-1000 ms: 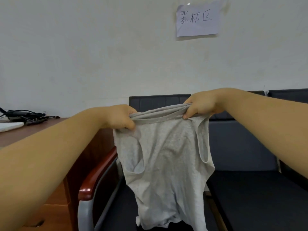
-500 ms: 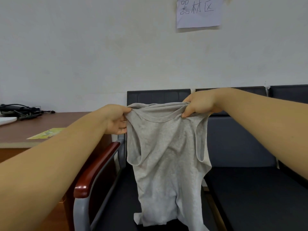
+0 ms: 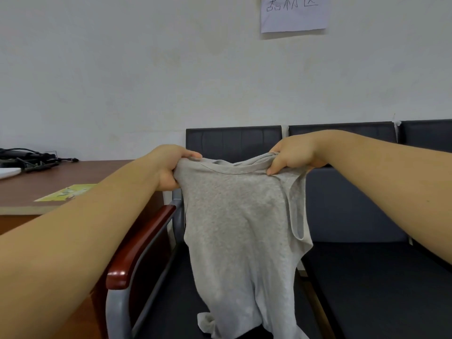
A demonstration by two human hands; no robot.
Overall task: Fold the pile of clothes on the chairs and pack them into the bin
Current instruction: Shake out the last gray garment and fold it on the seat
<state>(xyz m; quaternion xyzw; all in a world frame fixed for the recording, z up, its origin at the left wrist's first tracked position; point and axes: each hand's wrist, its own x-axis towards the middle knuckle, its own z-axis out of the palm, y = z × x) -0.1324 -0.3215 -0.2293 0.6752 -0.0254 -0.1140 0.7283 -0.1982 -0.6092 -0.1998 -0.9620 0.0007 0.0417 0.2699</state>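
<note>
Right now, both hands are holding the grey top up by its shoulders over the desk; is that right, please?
Not quite. In the head view the left hand and the right hand hold the top up by its shoulders over the chair, not the desk, which stands off to the left.

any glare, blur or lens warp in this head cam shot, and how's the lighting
Head view: soft, even light with no hard shadows; one small glare spot on the glossy armrest; wide-angle stretch swells the left forearm near the corner; the grey tank top, held by the left hand and right hand, looks slightly soft; the paper sign is cropped at the top.
</note>
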